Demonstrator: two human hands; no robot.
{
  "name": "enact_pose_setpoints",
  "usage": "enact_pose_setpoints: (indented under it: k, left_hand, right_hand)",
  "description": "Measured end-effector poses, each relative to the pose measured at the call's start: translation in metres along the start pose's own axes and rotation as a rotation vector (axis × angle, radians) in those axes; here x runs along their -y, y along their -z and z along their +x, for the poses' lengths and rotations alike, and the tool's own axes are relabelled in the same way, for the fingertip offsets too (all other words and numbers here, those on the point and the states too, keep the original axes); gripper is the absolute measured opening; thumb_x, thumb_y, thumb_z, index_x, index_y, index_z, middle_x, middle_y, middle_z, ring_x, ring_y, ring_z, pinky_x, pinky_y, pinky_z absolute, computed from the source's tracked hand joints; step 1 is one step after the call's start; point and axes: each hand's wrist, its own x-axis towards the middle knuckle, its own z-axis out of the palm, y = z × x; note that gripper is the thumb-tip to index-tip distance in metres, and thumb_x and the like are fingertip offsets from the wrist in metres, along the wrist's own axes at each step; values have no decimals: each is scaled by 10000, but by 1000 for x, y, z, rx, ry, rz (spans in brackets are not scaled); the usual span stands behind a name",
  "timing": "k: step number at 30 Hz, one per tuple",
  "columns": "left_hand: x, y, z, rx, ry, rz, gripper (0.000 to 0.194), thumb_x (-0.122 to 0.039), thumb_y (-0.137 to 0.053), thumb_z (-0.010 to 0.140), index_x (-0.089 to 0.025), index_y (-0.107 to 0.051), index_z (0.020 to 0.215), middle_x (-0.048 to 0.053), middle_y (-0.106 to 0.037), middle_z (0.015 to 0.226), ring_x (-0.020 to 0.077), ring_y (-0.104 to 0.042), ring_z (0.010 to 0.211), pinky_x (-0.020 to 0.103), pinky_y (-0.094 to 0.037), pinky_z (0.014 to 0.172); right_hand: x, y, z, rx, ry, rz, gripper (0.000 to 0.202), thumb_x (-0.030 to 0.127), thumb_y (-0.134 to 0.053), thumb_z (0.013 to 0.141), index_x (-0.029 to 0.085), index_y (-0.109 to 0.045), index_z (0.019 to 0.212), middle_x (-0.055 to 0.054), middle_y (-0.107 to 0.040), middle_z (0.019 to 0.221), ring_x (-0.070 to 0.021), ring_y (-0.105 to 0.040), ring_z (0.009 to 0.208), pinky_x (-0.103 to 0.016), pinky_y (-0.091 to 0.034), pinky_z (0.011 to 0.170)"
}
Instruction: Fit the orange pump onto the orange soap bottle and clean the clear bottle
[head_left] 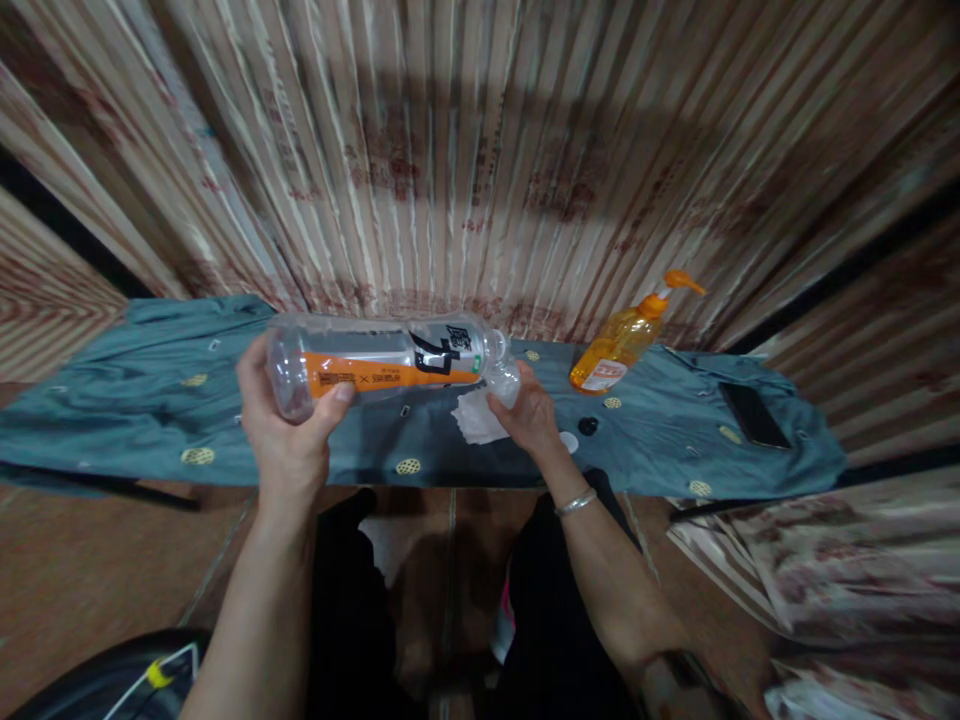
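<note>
My left hand (289,425) is wrapped round the base end of a large clear plastic bottle (382,355) with an orange and black label. The bottle lies nearly level in the air, its neck pointing right. At that neck my right hand (531,410) grips a small clear plastic container (504,385); its exact kind is hard to make out. The two mouths appear to meet, though I cannot tell whether anything flows between them. Under the right hand lies a crumpled white tissue (478,418) on the cloth.
A green patterned cloth (450,470) covers the narrow table. An orange pump bottle (619,345) stands to the right. Near it are a black cap (589,426), a white disc (570,442) and a dark phone (754,415). Striped curtains (420,150) hang close behind.
</note>
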Motion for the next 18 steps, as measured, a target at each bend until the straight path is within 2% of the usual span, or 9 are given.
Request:
enact_pose_setpoints:
  k: [4, 10, 18]
  left_hand:
    - [0, -1, 0, -2, 32, -95, 820, -412, -916, 628, -266, -583, 1362, 58, -649, 1295, 249, -653, 1165, 418, -485, 1075]
    - [-3, -2, 1, -15, 46, -77, 836, -479, -912, 609, -277, -588, 1353, 52, -662, 1281, 257, -658, 1159, 459, -485, 1081]
    - [-4, -2, 0, -5, 31, -55, 827, -460, -899, 635, -286, -569, 1373, 55, -659, 1296, 260, -665, 1165, 474, -491, 1083]
  right_hand:
    - [3, 1, 1, 3, -30, -7, 686, 300, -716, 814, 72, -453, 1405, -245, -669, 1356, -329, -647, 1286, -456, -519, 1096]
    - [0, 1, 0, -1, -8, -5, 688, 308, -716, 820, 86, -444, 1412, -244, -664, 1365, -335, -649, 1286, -483, -517, 1098]
    - [-4, -1, 0, -17, 17, -4, 669, 331, -710, 838, 108, -447, 1411, -232, -669, 1351, -344, -660, 1265, -495, -540, 1074]
